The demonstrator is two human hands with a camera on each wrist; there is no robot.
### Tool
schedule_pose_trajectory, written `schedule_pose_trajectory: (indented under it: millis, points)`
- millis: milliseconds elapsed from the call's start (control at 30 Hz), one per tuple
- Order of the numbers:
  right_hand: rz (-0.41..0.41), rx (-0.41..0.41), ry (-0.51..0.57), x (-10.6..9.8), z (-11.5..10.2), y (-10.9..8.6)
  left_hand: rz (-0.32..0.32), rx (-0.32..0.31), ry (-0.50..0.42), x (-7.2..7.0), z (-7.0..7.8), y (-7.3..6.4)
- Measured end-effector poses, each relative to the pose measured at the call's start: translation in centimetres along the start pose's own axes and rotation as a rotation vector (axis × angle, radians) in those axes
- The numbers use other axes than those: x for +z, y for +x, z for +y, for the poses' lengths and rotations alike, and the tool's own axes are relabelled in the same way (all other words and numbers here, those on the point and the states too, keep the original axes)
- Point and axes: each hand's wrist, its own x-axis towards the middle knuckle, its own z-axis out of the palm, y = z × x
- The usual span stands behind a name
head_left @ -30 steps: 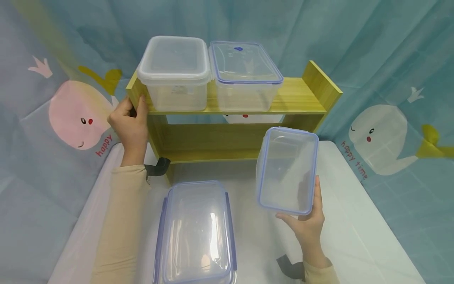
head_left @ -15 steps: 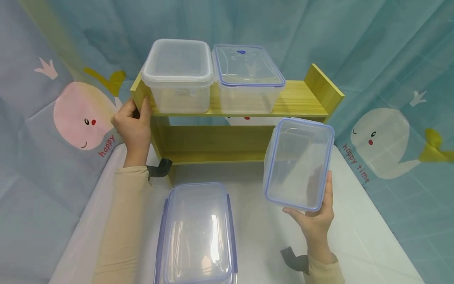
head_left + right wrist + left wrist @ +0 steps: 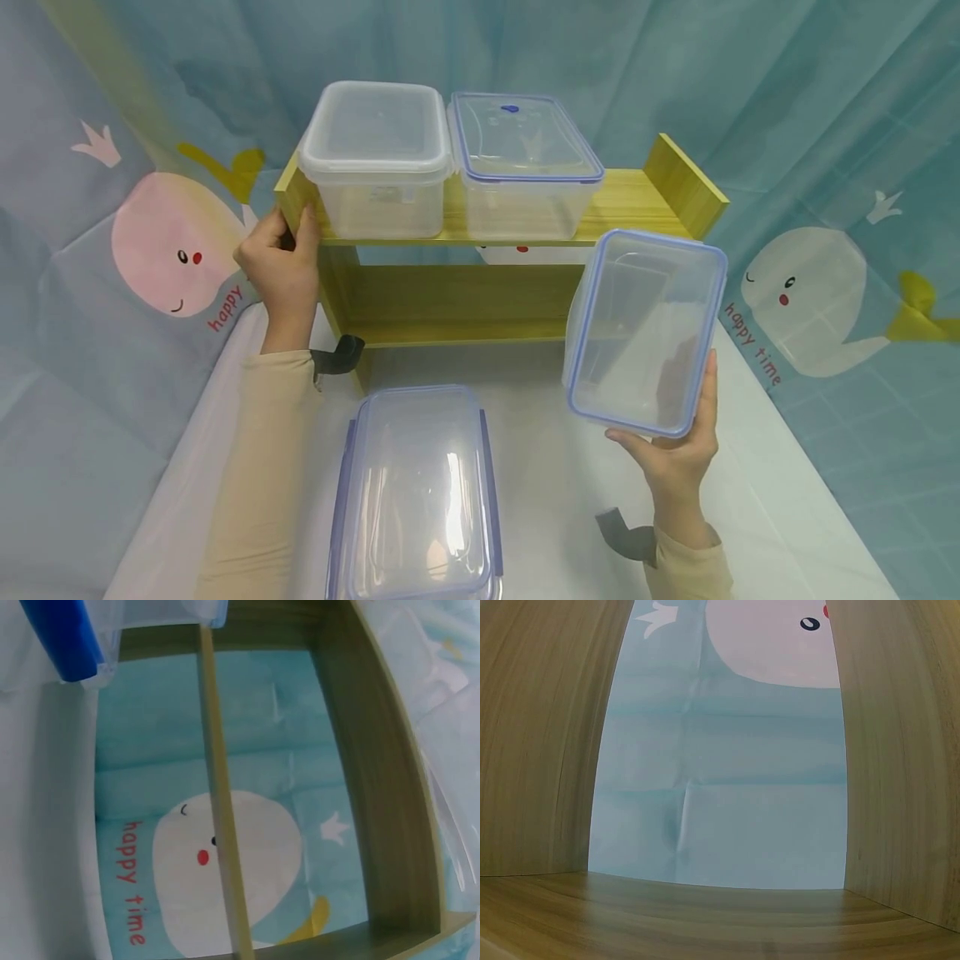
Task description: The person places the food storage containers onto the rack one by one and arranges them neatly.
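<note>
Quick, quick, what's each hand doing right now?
Left hand: closed, gripping the left end of the shelf.
Right hand: holding a clear box with a blue rim.
</note>
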Motion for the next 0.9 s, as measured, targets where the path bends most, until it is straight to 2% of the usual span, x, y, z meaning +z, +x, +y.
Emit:
schedule_pose_trajectory:
  millis: [167,733,900]
  points:
    - [0.006,0.022,0.036,0.2,-0.3,0.3,-0.001,-0.004,0.005,0.0,-0.2,0.0]
    - [0.064,0.025,0.07,0.7,-0.4,2.1,0.006,-0.001,-0.005,0.0,-0.1,0.0]
    - [0.074,0.033,0.05,0.6,-0.2,2.5,-0.001,0.005,-0.006,0.0,-0.1,0.0]
